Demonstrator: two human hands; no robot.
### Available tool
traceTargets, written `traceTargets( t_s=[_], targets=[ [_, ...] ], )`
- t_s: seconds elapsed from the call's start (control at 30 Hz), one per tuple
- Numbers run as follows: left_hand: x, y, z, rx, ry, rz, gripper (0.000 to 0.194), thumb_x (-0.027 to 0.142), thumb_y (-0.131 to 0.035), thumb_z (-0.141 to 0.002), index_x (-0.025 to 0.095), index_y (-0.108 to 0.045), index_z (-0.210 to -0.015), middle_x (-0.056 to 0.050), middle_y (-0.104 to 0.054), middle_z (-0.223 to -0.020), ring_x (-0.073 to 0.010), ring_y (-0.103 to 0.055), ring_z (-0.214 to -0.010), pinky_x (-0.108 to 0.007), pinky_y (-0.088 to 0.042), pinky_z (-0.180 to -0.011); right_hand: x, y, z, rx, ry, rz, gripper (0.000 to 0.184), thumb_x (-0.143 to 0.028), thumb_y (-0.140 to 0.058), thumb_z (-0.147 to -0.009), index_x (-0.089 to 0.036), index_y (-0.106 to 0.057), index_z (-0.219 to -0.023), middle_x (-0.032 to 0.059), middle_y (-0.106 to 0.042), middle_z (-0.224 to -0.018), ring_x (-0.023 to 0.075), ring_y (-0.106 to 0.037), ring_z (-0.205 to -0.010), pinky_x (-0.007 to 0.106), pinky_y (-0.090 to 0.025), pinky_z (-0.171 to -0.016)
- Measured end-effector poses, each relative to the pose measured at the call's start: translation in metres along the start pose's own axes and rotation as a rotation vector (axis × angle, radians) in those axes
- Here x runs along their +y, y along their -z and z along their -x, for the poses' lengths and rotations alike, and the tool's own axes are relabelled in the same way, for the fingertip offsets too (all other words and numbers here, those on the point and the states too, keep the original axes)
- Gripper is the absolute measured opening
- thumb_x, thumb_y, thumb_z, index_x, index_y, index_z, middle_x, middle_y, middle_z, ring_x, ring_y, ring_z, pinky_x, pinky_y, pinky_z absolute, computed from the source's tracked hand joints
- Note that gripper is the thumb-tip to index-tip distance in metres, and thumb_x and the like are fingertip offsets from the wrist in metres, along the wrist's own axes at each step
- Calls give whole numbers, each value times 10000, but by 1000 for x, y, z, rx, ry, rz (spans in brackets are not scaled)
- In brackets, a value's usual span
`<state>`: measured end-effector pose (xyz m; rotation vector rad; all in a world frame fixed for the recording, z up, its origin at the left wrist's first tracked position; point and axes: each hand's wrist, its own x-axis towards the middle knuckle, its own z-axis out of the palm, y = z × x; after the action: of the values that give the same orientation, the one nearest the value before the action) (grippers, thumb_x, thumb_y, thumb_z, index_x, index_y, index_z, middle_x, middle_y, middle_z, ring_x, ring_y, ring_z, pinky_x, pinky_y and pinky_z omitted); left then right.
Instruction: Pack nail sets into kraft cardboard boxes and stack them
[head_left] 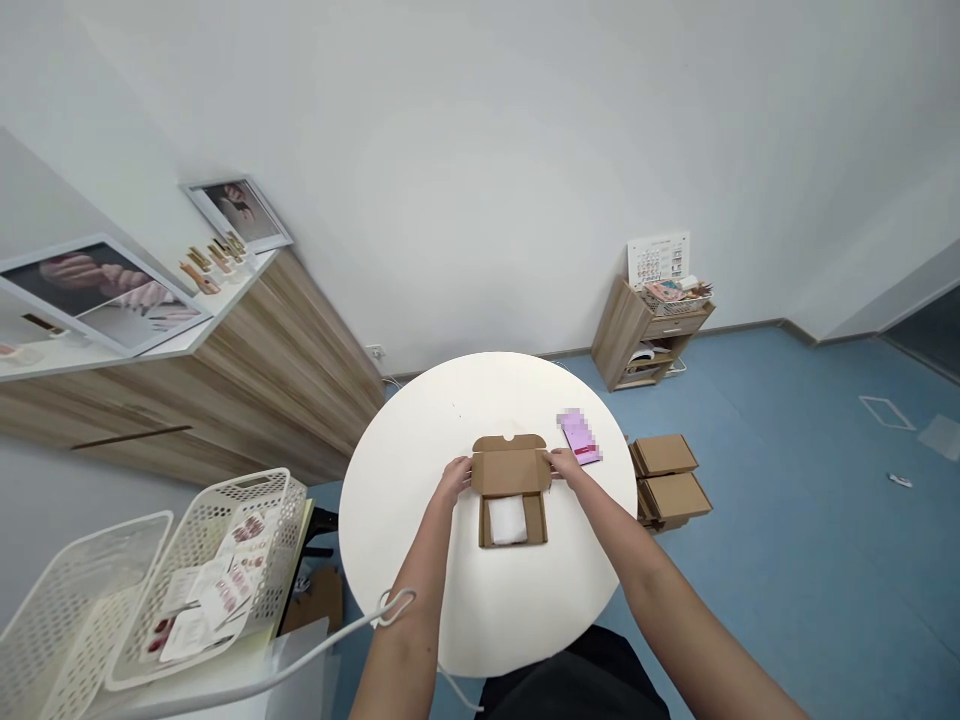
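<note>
A small brown cardboard box (535,518) lies on a white round table (420,440), its lid raised and tilted away from me. Inside it rests a white, square, flat packet (508,520), off toward the left. My left hand (454,478) grips the left edge of the lid, fingers partly hidden at the side flap. At the lid's right edge, my right hand (564,466) holds on in the same way, thumb toward the lid. A purple phone-like item (581,437), partly blurred out, lies just beyond my right hand.
Several folded cardboard boxes (675,480) are stacked right of the table. White perforated baskets (281,560) stand at lower left, one holding packets. A white cable (330,640) crosses in front. A wooden cabinet (285,370) stands left, a small shelf unit (637,325) by the wall.
</note>
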<state>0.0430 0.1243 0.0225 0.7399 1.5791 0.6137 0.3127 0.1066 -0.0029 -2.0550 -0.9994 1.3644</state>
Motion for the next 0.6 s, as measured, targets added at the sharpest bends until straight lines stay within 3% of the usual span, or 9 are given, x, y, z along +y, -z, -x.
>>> traceTargets(
  t_s=[0.23,0.43,0.6],
  targets=[
    [17,6,5,-84,-27,-163,557,352,-718,-750,153,-533,-1237,-159,-675,-1158,-210,-698,-885,-308,-584,-745,-35,4,-1,-66,8,170,261,-289,-635,-779,-150,-647,-1000,121,-714,-1074,193,-698,-857,209,-509,-566],
    [25,16,21,-220,-123,-363,434,406,-699,-746,202,-640,-1125,-89,-705,-1087,-197,-692,-853,-277,-573,-715,-56,18,19,-139,86,357,212,-192,-643,-749,-160,-710,-947,101,-736,-975,175,-684,-727,218,-471,-546],
    [17,9,51,-162,-335,-712,266,315,-578,-830,224,-686,-1056,-64,-710,-1062,-218,-654,-976,-286,-543,-787,-57,15,52,-139,182,518,220,-94,-623,-730,-185,-752,-883,92,-740,-970,196,-680,-823,238,-451,-633]
  ],
)
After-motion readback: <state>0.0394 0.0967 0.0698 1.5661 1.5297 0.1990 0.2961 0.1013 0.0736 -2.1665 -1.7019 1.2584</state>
